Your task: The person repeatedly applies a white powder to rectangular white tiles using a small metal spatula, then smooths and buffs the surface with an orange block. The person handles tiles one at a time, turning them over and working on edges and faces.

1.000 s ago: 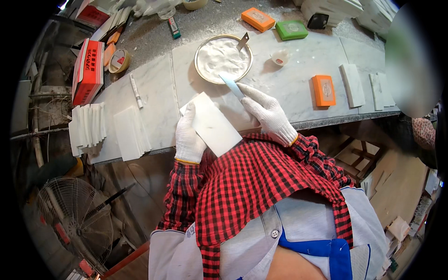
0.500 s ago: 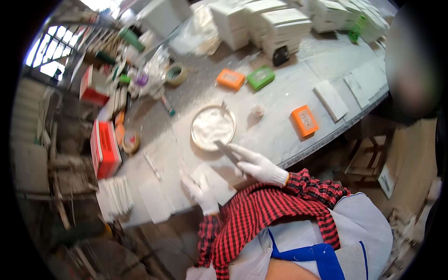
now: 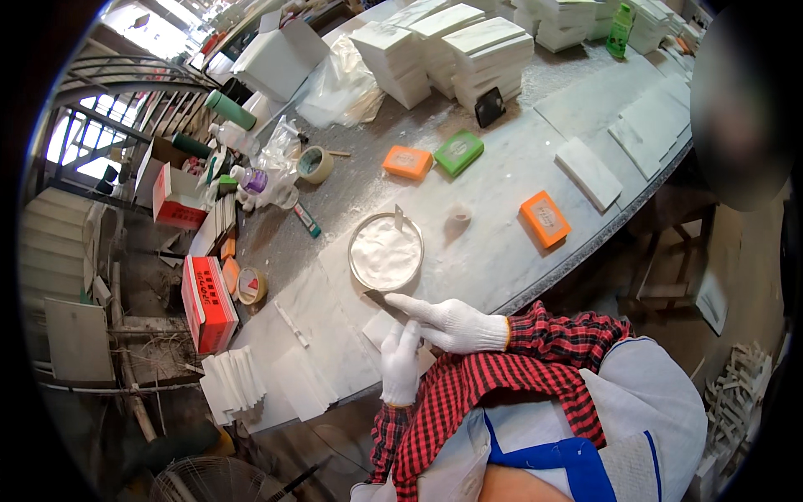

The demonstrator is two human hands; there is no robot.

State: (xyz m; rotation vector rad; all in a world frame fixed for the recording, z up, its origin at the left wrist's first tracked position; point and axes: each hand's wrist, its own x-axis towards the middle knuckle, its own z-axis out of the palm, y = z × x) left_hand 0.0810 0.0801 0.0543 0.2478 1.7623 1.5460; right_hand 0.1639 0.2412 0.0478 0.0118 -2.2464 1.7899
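Note:
My right hand (image 3: 456, 325), in a white knit glove, is closed around a putty knife with a dark flat blade (image 3: 375, 296). The blade points left, just below the rim of a round tub (image 3: 355, 269). White paste (image 3: 386, 253) fills the tub, and a second flat metal blade (image 3: 399, 217) stands in it at the far side. My left hand (image 3: 400, 368), gloved too, lies over a white tile (image 3: 378, 326) at the table's near edge. Its visible fingers are stretched out beside the right hand, which partly hides them and the tile.
Orange boxes (image 3: 545, 219) and a green box (image 3: 459, 154) lie beyond the tub. Tile stacks (image 3: 489, 58) stand at the back, and white strips (image 3: 230, 378) at the left. A red-white carton (image 3: 209, 305), tape rolls (image 3: 314, 165) and a purple-labelled bottle (image 3: 251, 179) line the left side.
My right hand has drawn the putty knife back from over the paste to below the tub's rim. My left hand has come closer to the right one over the tile.

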